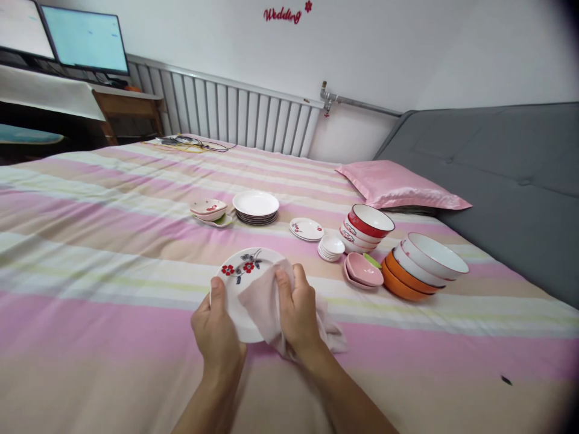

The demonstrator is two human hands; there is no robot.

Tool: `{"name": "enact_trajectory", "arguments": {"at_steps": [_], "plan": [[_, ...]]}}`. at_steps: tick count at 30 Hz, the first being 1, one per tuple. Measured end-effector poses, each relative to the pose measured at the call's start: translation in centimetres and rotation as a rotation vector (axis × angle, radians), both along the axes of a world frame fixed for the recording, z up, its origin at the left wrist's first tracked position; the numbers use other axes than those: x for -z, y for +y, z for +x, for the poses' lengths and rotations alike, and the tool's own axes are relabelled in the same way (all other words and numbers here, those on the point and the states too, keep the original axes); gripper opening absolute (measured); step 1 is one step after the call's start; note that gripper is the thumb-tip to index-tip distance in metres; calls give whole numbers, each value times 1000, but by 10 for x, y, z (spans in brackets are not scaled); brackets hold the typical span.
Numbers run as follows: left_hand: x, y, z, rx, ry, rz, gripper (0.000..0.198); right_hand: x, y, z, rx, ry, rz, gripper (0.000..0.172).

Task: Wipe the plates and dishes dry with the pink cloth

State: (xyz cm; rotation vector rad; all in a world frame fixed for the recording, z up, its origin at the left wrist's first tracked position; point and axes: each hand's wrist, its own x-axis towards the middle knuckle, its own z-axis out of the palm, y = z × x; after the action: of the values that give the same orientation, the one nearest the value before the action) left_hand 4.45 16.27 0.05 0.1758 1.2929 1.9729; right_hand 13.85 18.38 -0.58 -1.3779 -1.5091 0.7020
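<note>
A white plate with red flowers and grey leaves is tilted toward me above the bed. My left hand grips its left edge, thumb on the rim and fingers behind. A pale pink cloth covers the plate's right side. My right hand pinches the cloth against that edge, thumb in front; its other fingers are partly hidden. Part of the cloth hangs down to the right, behind my right wrist. Beyond the plate lie a stack of white plates and two small flowered plates.
Pink dishes sit at left. On the right are small white bowls, red-and-white bowls, pink bowls and a stack of orange and white bowls. A pink pillow rests by the grey headboard. Cables lie far back.
</note>
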Motion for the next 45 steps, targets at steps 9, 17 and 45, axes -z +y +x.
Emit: {"name": "enact_trajectory", "arguments": {"at_steps": [9, 17, 45], "plan": [[-1, -3, 13, -199, 27, -38, 38, 13, -10, -20, 129, 135, -30, 25], [1, -6, 20, 35, 122, 155, 41, 7, 8, 6, -20, 164, 72, 24], [4, -5, -14, 969, 346, -44, 39, -27, 17, 65, -643, -323, -17, 22]]}}
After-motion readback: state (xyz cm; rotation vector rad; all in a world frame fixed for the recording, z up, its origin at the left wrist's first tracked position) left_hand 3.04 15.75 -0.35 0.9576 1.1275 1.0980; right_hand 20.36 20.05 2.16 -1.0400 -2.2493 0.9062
